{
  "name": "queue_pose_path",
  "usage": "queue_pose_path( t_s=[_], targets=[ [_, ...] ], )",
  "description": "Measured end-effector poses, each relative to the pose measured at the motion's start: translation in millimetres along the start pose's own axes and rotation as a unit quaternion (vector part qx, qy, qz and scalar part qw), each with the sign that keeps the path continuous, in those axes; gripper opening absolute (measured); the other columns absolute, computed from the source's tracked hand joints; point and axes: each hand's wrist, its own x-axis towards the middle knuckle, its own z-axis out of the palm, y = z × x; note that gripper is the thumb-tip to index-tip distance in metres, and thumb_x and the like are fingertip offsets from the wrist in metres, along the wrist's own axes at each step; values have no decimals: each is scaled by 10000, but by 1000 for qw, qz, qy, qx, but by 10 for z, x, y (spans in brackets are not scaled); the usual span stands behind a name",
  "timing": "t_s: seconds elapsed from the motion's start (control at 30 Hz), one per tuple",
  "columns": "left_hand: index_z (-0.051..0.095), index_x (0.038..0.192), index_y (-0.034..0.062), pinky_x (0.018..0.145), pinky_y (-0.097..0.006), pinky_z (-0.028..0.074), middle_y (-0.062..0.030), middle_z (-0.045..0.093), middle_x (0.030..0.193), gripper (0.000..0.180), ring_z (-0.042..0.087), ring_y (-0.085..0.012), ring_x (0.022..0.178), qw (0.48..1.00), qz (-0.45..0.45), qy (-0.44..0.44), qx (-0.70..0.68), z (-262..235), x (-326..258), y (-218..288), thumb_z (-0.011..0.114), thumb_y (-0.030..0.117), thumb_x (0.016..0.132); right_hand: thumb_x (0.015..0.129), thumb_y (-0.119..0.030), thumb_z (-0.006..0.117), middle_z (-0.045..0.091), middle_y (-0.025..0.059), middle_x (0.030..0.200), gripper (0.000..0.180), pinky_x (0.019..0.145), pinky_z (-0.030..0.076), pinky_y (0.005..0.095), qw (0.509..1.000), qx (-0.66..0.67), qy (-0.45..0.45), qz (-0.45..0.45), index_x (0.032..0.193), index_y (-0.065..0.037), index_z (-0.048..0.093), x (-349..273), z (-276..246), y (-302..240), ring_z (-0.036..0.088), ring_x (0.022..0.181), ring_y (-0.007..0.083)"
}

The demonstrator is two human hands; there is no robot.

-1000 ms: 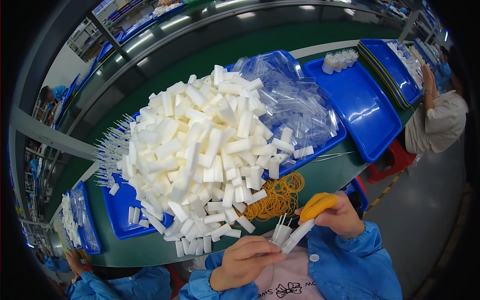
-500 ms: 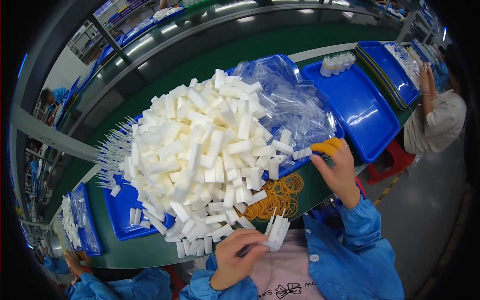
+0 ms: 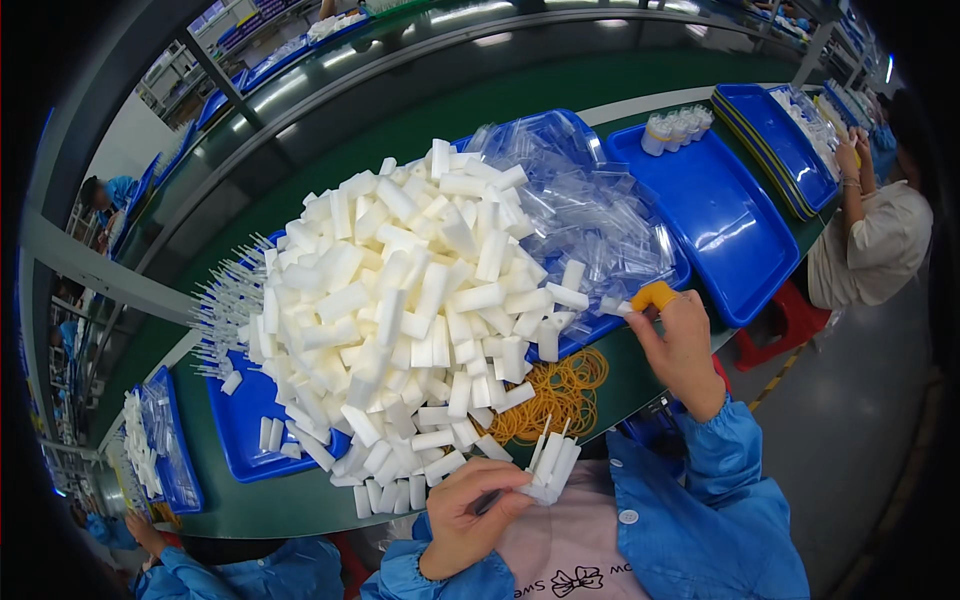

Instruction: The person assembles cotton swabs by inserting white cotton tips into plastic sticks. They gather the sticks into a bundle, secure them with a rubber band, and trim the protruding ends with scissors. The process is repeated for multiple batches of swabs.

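Observation:
My left hand [image 3: 472,515] is closed in a pinch on a small white plastic holder [image 3: 545,494], close to my body. Several white foam blocks [image 3: 556,462] stand upright in it beside thin bare pins. Over at the right edge of the clear plastic heap, my right hand [image 3: 682,345] wears yellow finger cots [image 3: 655,296]. Its thumb and fingers are closed on the end of a clear plastic sleeve [image 3: 616,306]. The heap of clear plastic sleeves [image 3: 590,205] lies just beyond that hand. A tall pile of white foam blocks [image 3: 400,290] rises to its left.
Orange rubber bands [image 3: 552,395] lie between the foam pile and the table edge. Blue trays [image 3: 715,225] stand at the right, one holding bundled pieces [image 3: 677,128]. White pinned parts [image 3: 228,310] stand at the left. Co-workers sit at both sides, including a person in a light shirt [image 3: 870,245].
My right hand's fingers have bent and closed on the end of the clear sleeve; earlier they were stretched out over it. My left hand stays nearly still with the white holder.

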Motion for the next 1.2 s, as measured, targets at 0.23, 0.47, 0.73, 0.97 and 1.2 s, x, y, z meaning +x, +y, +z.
queue_pose_path(
  t_s=[0.23,0.47,0.73,0.97,1.2],
  targets=[
    [655,967,-20,745,-270,485,-124,624,961,235,602,-186,856,1000,15,8,-5,14,5,-17,703,-56,739,833,-90,625,608,53,799,196,626,425,258,975,210,64,23,1015,-19,634,62,-32,111,547,697,129],
    [675,904,-9,723,-283,469,-123,616,919,173,587,-189,819,999,41,5,1,30,2,21,702,-27,733,882,-73,563,617,51,910,192,758,448,237,815,564,-46,126,1039,22,617,-136,-169,-162,569,820,110],
    [706,837,11,669,-289,471,-111,628,855,162,592,-204,774,992,122,-35,25,48,45,33,701,-52,688,859,-43,591,588,67,1047,323,862,437,273,711,671,-178,112,1167,25,522,-307,-207,-381,548,957,119],
    [723,822,64,637,-293,486,-75,632,871,253,598,-215,759,962,205,-69,167,27,92,143,732,-59,602,843,-27,630,587,68,1051,284,877,437,271,667,686,-266,119,1113,19,555,-372,-145,-379,554,960,122],
    [713,859,92,638,-280,509,-86,620,943,286,611,-216,763,957,204,-11,207,68,-26,161,797,-3,602,853,18,614,618,79,1049,239,872,456,266,626,671,-385,100,1088,16,566,-385,-220,-491,579,979,121]
  ],
)
